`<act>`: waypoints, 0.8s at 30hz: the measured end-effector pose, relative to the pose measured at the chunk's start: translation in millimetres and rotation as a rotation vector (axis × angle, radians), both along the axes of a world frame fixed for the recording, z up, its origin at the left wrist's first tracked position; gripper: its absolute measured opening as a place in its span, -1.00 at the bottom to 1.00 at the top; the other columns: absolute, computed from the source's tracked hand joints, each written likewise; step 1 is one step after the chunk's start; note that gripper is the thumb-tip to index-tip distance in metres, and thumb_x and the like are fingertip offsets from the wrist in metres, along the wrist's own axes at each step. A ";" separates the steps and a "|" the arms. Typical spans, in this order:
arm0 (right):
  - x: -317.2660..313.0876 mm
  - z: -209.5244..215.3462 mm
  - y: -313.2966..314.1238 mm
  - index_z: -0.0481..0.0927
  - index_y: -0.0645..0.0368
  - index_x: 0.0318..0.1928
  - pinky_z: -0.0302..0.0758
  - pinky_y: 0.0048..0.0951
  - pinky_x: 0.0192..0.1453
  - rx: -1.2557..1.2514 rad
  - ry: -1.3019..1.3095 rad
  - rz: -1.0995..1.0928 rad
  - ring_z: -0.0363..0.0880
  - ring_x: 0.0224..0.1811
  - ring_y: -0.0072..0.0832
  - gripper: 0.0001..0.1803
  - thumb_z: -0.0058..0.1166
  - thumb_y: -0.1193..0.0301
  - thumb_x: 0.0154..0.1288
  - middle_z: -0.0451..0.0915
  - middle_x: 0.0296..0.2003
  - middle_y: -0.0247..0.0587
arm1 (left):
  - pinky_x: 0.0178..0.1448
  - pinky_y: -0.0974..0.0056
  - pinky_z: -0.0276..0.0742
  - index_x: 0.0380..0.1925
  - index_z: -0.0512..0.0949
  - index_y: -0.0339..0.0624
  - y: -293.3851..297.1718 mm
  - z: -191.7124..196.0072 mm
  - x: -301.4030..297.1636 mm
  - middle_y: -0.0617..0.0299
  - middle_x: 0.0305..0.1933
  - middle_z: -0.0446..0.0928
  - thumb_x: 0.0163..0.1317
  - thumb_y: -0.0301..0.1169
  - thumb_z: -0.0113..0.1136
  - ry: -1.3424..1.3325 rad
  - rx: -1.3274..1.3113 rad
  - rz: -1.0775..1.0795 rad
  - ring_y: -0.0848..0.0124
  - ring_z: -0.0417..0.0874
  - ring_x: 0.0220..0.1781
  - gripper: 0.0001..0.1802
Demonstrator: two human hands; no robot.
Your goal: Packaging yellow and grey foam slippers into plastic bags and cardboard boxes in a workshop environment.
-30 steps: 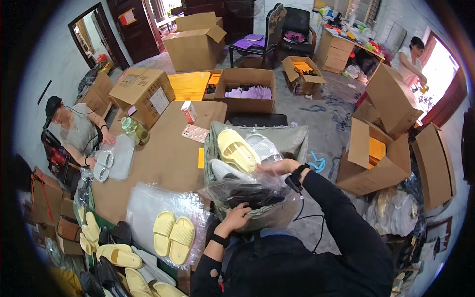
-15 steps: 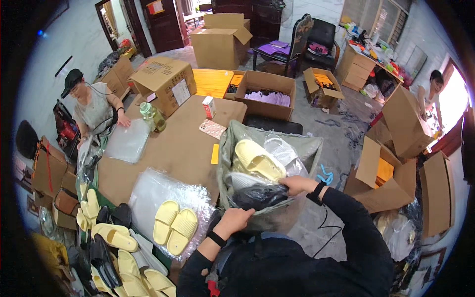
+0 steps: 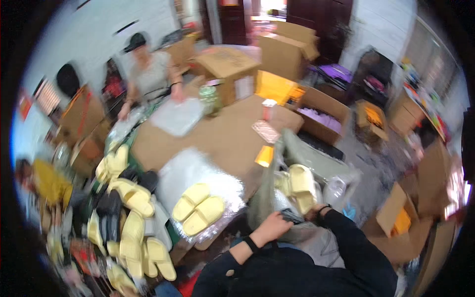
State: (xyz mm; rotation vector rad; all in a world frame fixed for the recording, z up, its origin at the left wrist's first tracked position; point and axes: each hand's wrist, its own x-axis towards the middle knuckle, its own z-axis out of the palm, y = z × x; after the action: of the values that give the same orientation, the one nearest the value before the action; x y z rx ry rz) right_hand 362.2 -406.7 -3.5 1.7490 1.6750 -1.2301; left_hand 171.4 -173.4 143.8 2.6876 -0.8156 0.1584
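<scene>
Yellow slipper point(image 3: 302, 182) (contact blurred) just beyond right hand point(image 3: 314, 212)

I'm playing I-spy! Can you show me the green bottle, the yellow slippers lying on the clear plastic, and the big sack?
green bottle point(image 3: 210, 102): head view, on its body
yellow slippers point(image 3: 205, 215): head view, on the nearer slipper
sack point(image 3: 315, 153): head view, on its far wall

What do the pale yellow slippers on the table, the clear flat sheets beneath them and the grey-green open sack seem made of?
Pale yellow slippers: probably moulded foam or rubber, matte; thick and evenly coloured.
Clear flat sheets: apparently thin plastic, glossy; bright glints show.
Grey-green open sack: perhaps cloth or woven plastic, dull; soft folds show, but blur hides any weave.
</scene>
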 end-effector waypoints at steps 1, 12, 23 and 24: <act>13.6 -9.3 -22.2 0.62 -0.03 -0.15 0.46 -0.40 -0.06 0.075 0.116 -0.532 0.56 -0.13 -0.32 -0.68 0.03 0.20 0.08 0.61 -0.17 -0.23 | -0.06 0.24 0.34 -0.37 0.48 -0.01 1.2 -1.1 0.6 0.27 -0.55 0.53 0.00 -0.41 0.07 0.004 -0.028 0.019 0.33 0.58 -0.31 -0.86; 1.1 128.0 147.7 0.46 0.17 0.09 0.41 -0.37 0.05 0.068 0.089 -0.604 0.53 -0.05 -0.27 -0.52 -0.01 0.16 0.26 0.57 -0.09 0.01 | 0.22 0.03 0.19 -0.43 0.47 -0.12 6.9 -20.8 -26.4 0.22 -0.31 0.48 -0.13 -0.41 0.16 -0.145 -0.234 0.315 0.25 0.46 -0.06 -0.81; -70.7 182.3 286.2 0.54 0.24 -0.21 0.46 -0.25 -0.31 0.919 0.021 -0.470 0.57 -0.41 -0.12 -0.80 0.05 0.50 0.10 0.57 -0.46 0.01 | 0.32 -0.01 0.10 0.16 0.29 -0.17 139.5 -16.8 -171.6 -0.07 0.15 0.27 0.06 -0.53 0.01 0.159 -0.463 0.871 0.02 0.28 0.21 -0.44; -83.1 176.3 305.7 0.52 0.24 -0.17 0.47 -0.24 -0.28 0.929 0.139 -0.445 0.56 -0.38 -0.13 -0.76 0.06 0.51 0.09 0.56 -0.44 0.01 | 0.33 -0.01 0.09 0.17 0.29 -0.14 148.9 -13.8 -187.0 -0.07 0.16 0.27 0.07 -0.53 0.01 0.176 -0.521 0.931 0.02 0.26 0.22 -0.43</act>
State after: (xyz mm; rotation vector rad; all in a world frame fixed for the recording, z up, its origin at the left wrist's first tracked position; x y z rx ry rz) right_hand 279.1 -100.9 172.8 2.7382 2.2229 -0.7539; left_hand -15.6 -24.5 130.0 2.3029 0.5124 0.2873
